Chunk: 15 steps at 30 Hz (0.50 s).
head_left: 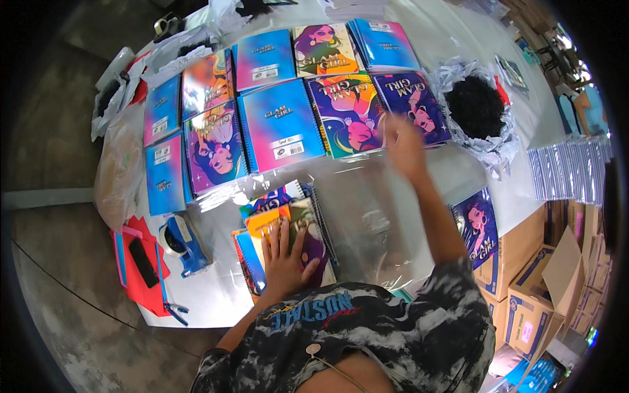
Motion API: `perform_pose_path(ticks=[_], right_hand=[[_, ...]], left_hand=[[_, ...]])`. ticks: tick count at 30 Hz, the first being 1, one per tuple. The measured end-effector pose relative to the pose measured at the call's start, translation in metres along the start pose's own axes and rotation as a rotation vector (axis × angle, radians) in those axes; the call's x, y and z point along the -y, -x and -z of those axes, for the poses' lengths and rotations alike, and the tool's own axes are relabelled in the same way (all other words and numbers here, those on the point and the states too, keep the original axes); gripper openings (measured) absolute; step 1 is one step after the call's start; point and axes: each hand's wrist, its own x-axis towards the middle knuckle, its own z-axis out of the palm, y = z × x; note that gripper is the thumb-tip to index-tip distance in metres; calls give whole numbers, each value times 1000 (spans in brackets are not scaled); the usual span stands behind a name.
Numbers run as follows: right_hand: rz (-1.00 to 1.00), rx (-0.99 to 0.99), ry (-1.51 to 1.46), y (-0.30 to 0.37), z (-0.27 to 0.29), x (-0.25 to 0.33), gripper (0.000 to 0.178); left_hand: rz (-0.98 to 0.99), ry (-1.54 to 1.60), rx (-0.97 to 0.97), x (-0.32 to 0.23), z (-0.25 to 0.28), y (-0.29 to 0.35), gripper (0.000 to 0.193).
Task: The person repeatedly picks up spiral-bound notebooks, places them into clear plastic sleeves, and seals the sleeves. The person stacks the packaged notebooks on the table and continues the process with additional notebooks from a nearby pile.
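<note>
My left hand (283, 259) lies flat, fingers spread, on top of a small pile of spiral notebooks (267, 221) close to my body. My right hand (405, 149) is reached out over the far rows, at the near edge of a dark purple spiral notebook (411, 101) and a multicoloured one (347, 121). Motion smears its fingers, so I cannot make out whether they hold anything. Several more notebooks lie in two rows, among them a blue and pink one (278, 128) and a purple illustrated one (216, 147). Clear plastic film (367, 209) spreads between the rows and me.
A blue tape dispenser (187, 242) and a dark phone (143, 262) on red sheets lie at the left. Paper-wrapped bundles with black filling (475, 108) stand at the right and far left. Cardboard boxes (534, 301) and stacked notebooks (570, 170) are beyond the right edge.
</note>
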Motion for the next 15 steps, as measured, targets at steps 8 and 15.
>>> perform_pose_path(ticks=[8, 15], right_hand=[[50, -59, 679, -198, 12, -123, 23], [794, -296, 456, -91, 33, 25, 11]], left_hand=[[19, 11, -13, -8, -5, 33, 65], [244, 792, -257, 18, -7, 48, 61]])
